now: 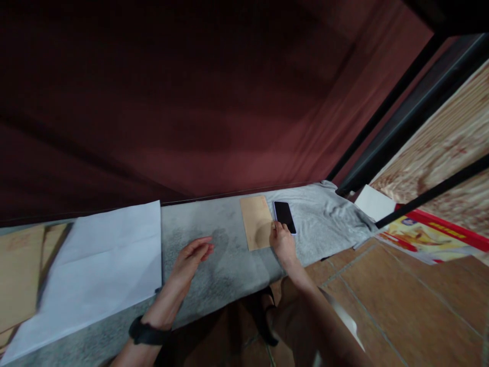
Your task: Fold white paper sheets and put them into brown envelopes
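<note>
My right hand [283,240] rests on a grey cloth-covered surface [225,255], its fingertips touching the near end of a black phone [284,216] that lies flat, screen up. A brown envelope [256,222] lies just left of the phone, beside that hand. My left hand [192,258] hovers over the grey cloth further left, fingers loosely curved and apart, holding nothing. A dark band sits on my left wrist.
A large white sheet of paper [103,265] lies on the left of the surface. A dark red curtain hangs behind. A small white paper [375,203] and colourful printed sheets [428,237] lie at the right. Brown floor tiles [401,306] run below.
</note>
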Demonstrator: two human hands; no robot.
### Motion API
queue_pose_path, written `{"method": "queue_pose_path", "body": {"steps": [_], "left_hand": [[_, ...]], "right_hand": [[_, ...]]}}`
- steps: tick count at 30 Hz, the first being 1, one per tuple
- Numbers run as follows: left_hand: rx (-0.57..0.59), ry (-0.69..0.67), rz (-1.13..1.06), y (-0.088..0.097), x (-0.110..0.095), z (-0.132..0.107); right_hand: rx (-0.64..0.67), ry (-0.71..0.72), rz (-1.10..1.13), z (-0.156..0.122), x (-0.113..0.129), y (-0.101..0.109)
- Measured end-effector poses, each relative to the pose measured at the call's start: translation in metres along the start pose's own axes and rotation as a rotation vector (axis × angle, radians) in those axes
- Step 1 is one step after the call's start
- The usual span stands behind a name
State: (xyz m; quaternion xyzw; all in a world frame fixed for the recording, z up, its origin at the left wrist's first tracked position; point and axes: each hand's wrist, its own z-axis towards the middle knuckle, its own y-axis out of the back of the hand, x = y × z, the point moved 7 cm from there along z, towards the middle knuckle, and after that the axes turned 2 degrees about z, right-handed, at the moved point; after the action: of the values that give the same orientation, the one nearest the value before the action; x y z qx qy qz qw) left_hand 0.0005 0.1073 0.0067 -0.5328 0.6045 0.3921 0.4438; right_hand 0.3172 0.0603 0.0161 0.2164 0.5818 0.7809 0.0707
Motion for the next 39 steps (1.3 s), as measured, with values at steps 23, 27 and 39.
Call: {"method": "queue_pose_path", "body": {"steps": [23,27,39], "left_hand": [[-0.184,0.060,1.337,0.101,0.001,-0.043],[-0.032,0.091,1.406,0.104,0.009,-0.052],[-0.065,-0.056,1.459,0.092,-0.027,-0.071]], "right_hand": [[0.024,0.434,0.421,-0.035,0.094,-0.022],[0.095,0.502,0.485,-0.052,0.137,-0.035],[0.260,0.531,0.769,-0.079,0.224,-0.060]]}}
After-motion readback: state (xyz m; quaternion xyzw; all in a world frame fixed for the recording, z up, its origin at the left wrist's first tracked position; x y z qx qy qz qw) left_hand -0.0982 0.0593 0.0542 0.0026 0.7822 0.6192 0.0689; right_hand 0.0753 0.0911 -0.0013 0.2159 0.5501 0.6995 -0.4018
